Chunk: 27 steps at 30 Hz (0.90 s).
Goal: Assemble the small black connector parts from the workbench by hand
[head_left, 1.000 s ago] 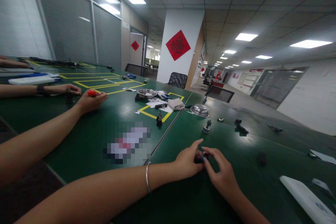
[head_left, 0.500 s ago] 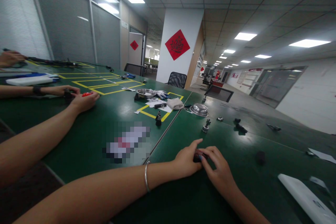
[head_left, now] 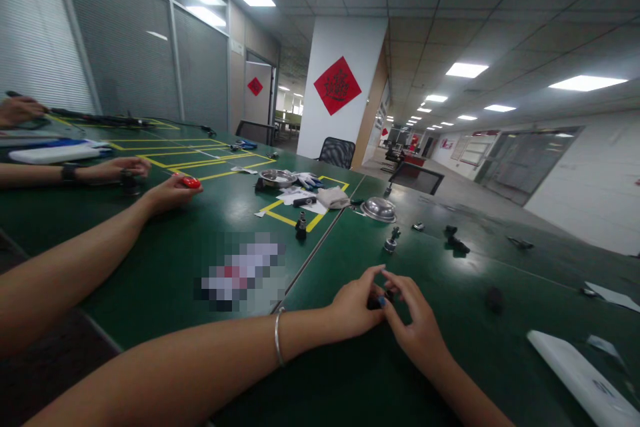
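Note:
Low over the green table, my left hand (head_left: 353,307) with a silver bangle on its wrist is closed around a small dark part (head_left: 375,302). Fingers hide most of that part, so its kind is unclear. From the other side my right hand (head_left: 415,317) pinches at it with thumb and fingers, and a spot of blue shows by the thumb tip. Just beyond my hands stands a small metal fitting with a dark top (head_left: 391,240). Farther left is an upright black fitting with a metal tip (head_left: 301,226).
At left, another person's hands hold a red object (head_left: 190,181) and a dark fitting (head_left: 129,181). A steel bowl (head_left: 379,209), a cloth (head_left: 333,198) and gloves (head_left: 309,180) lie ahead. Black parts (head_left: 456,240) and a white case (head_left: 575,373) are to the right.
My right index finger has lifted toward my left fingertips over the dark part; both hands stay in place. The other person's hand with the red object has moved right, away from the dark fitting.

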Tool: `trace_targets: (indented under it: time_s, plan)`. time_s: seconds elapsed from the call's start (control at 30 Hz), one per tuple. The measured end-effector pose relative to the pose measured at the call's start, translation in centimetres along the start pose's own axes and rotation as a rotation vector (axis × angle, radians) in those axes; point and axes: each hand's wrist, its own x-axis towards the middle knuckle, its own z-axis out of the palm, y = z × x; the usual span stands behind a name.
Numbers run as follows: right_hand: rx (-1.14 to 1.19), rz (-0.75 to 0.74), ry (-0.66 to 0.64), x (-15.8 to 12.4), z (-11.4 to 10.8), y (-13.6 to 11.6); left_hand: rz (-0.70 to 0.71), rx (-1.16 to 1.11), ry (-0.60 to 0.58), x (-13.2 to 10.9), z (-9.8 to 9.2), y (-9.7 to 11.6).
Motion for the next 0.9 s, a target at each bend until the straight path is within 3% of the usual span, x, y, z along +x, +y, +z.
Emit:
trace_targets:
  time_s: [0.3, 0.5, 0.57, 0.67, 0.9]
  plan:
    - [0.019, 0.074, -0.040, 0.2, -0.2, -0.4, 0.038, 0.030, 0.001, -0.2, -0.3, 0.2]
    - [0.034, 0.128, 0.185, 0.2, -0.3, -0.3, 0.010, 0.096, -0.040, 0.5, -1.1, 1.2]
    - [0.023, 0.149, 0.269, 0.2, -0.2, 0.2, -0.021, 0.298, -0.052, 1.6, -2.2, 1.8]
    - [0.018, 0.196, 0.307, 0.3, 0.0, 0.8, -0.120, 0.778, -0.080, 4.4, -4.4, 2.4]
    - [0.098, 0.287, 0.242, 0.5, 0.1, 0.6, -0.331, 1.088, -0.041, 11.2, -10.1, 0.8]
